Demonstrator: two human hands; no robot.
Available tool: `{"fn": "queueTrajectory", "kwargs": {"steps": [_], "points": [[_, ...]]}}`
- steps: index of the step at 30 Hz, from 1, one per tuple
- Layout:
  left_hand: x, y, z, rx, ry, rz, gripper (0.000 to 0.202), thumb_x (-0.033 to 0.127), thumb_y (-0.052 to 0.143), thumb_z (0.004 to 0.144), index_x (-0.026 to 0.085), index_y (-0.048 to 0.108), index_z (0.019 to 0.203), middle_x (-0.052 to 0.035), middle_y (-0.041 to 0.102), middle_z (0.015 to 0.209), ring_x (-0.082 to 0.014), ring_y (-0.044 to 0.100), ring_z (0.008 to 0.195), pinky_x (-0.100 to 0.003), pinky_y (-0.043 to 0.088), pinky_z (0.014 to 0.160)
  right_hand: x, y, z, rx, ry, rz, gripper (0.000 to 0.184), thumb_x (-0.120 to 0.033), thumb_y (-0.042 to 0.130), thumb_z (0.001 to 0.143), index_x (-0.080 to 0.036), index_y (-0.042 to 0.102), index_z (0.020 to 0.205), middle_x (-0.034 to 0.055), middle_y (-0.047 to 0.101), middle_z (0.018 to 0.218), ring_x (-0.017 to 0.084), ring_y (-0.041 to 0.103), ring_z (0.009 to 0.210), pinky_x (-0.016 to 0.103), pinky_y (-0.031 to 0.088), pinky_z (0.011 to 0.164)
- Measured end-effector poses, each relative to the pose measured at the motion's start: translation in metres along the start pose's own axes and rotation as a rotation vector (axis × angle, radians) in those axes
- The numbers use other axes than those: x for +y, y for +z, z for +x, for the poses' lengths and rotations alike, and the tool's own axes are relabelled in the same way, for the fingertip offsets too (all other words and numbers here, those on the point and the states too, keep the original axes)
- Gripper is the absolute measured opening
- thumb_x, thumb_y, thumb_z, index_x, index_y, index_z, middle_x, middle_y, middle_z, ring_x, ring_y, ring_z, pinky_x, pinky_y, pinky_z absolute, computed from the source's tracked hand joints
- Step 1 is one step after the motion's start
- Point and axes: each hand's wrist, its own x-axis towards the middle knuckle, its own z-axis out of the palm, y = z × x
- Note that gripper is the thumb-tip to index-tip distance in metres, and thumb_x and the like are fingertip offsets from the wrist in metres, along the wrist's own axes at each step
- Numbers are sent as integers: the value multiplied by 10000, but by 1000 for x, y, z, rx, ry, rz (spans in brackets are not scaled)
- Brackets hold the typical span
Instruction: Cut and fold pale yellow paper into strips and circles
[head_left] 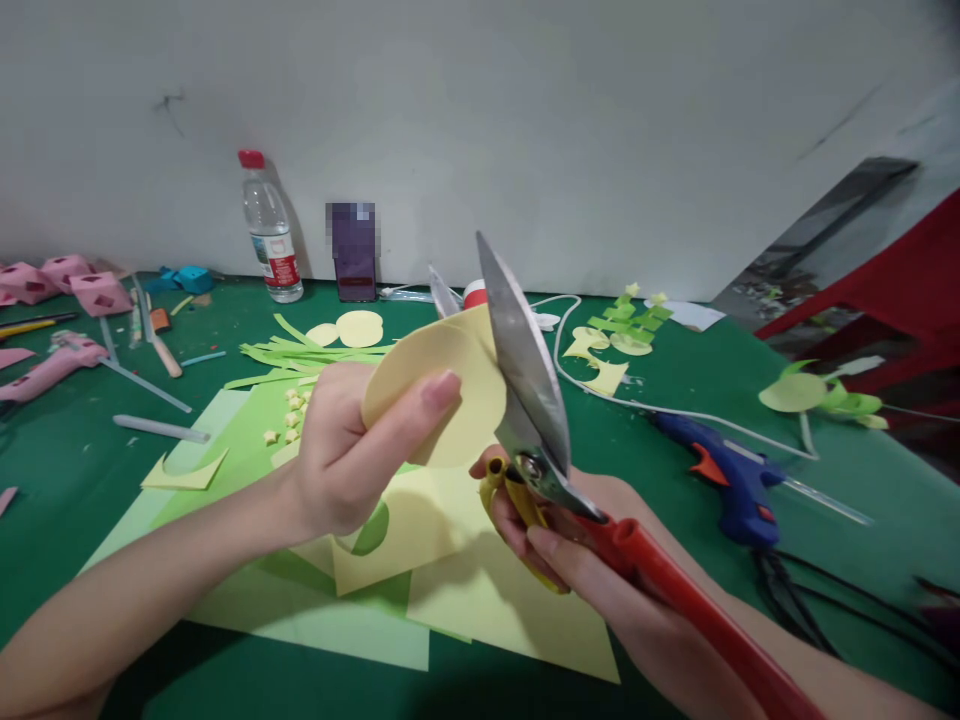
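My left hand pinches a pale yellow piece of paper with a rounded edge, the thumb lying flat across its face. In my right hand is a pair of large scissors with one red and one yellow handle. The blades stand apart, and the paper's right side lies between them. Below the hands, sheets of yellow paper and green paper overlap on the table. One yellow sheet has a round hole cut in it.
Green strips, small paper stars and yellow circles lie behind my left hand. A blue glue gun rests at right, a pink glue gun at left. A water bottle and phone stand by the wall.
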Motion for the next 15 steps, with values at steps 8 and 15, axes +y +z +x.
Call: {"fn": "queueTrajectory", "kwargs": {"steps": [8, 15], "points": [[2, -2, 4, -60, 13, -98, 389, 141, 429, 850, 147, 327, 475, 44, 343, 444, -33, 338, 401, -141, 248, 347, 3, -2, 1, 26, -18, -54, 115, -251, 377, 704, -280, 478, 749, -43, 504, 555, 144, 479, 466, 237, 333, 424], [1, -4, 5, -70, -17, -108, 405, 161, 434, 849, 149, 344, 455, 34, 352, 431, -41, 346, 392, -153, 246, 336, 2, -3, 2, 3, 0, -90, 192, -253, 377, 710, -264, 504, 855, -25, 513, 557, 147, 475, 455, 243, 346, 425]]}}
